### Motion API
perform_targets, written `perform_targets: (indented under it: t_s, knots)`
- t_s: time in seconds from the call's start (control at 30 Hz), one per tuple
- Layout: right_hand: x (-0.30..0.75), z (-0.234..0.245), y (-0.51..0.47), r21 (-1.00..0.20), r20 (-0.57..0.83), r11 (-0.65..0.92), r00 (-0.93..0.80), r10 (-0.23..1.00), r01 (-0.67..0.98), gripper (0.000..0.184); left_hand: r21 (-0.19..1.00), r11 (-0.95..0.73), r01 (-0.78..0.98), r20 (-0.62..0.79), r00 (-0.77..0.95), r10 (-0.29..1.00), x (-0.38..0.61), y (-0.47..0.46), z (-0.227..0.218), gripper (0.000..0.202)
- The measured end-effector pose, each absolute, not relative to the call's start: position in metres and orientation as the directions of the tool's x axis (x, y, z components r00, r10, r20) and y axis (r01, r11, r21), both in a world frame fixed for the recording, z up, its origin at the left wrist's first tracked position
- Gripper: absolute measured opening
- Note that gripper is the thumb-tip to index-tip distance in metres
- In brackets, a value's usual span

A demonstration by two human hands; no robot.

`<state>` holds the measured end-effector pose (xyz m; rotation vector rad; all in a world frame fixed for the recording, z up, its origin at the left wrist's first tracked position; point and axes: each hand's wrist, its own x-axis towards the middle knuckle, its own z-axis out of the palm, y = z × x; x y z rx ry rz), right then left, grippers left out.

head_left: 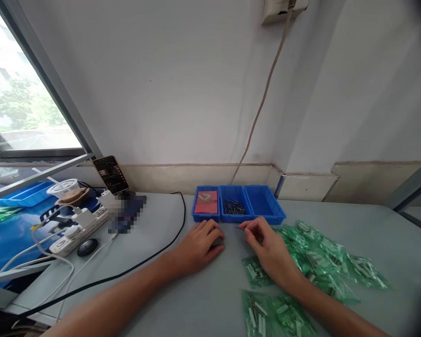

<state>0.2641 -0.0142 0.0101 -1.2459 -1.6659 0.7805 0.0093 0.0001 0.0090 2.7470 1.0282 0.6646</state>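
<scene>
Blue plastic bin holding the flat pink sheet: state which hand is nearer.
Left. The left hand is just in front of the blue plastic bin; the right hand is farther off, to the bin's right.

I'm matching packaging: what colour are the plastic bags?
The plastic bags are translucent green; head view.

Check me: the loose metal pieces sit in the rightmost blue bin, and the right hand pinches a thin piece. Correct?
No: the head view shows the loose metal pieces in the middle blue bin; the right hand does pinch a thin piece.
</scene>
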Motion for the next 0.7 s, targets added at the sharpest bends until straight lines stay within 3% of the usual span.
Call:
perform_targets:
  t_s: [0.17, 0.33, 0.43, 0.7]
  knots:
    - [0.267, 0.007, -0.013, -0.889, 0.293, 0.280, -0.020, 0.956, 0.362, 0.016, 0.051, -0.757, 0.651, 0.325, 0.706, 0.629, 0.014, -0.002, 0.013, 0.015]
    - [0.266, 0.007, -0.014, -0.885, 0.268, 0.267, -0.050, 0.962, 0.383, 0.020, -0.123, -0.642, 0.757, 0.321, 0.642, 0.696, 0.020, -0.008, 0.016, 0.030]
    - [0.265, 0.009, -0.015, -0.867, 0.288, 0.288, -0.063, 0.956, 0.407, 0.023, -0.153, -0.566, 0.810, 0.336, 0.581, 0.741, 0.021, -0.012, 0.012, 0.039]
    - [0.263, 0.014, -0.017, -0.841, 0.318, 0.324, -0.090, 0.944, 0.432, 0.022, -0.088, -0.404, 0.910, 0.385, 0.406, 0.829, 0.018, -0.014, -0.003, 0.059]
